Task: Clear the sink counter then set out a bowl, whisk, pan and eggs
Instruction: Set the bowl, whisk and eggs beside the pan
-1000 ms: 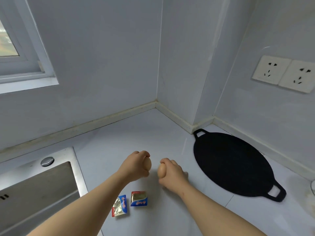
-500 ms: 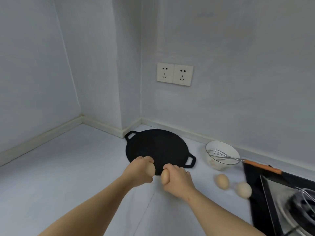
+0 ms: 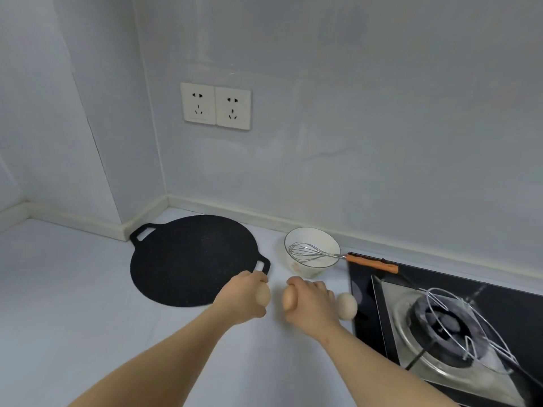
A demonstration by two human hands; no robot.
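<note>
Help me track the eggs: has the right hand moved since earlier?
Yes, the right hand went rightward, past the handle of the flat black round pan.

bare counter (image 3: 73,304) left, pan (image 3: 191,259), bowl (image 3: 313,245) ahead

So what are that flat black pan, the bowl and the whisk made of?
The pan looks like cast iron or coated metal: matte black, faintly speckled, no shine. The bowl seems glazed ceramic: glossy white, thin dark rim line. The whisk has shiny steel-looking wires and an orange handle, probably plastic or silicone.
</note>
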